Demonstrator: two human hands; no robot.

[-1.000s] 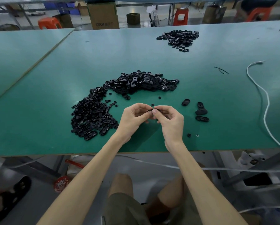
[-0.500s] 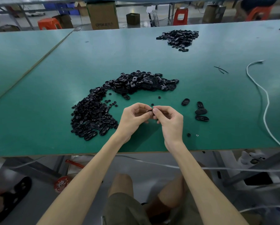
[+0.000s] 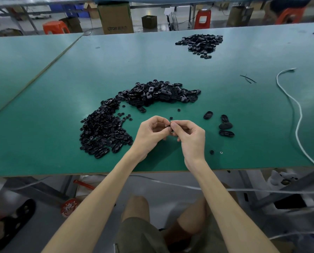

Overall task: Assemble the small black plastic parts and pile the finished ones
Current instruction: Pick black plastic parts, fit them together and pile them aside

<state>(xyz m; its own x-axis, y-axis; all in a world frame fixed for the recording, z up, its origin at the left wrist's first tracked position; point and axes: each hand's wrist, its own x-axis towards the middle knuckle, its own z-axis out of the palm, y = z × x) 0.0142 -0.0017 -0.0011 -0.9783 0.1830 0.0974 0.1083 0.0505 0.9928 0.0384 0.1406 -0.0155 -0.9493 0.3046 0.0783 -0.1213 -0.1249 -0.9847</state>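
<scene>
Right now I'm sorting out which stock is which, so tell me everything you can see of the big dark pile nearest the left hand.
The big pile is a loose heap of small black, glossy, plastic-looking pieces, mostly tiny round ones with a few flat ovals along its near edge. It lies on the green table, left of the left hand and untouched by it. Its far end curves into a second heap of larger oval parts. A few strays dot the table beside it.

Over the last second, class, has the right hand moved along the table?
No. The right hand keeps its place beside the three loose oval parts, pinching a small black part with the left hand.
</scene>
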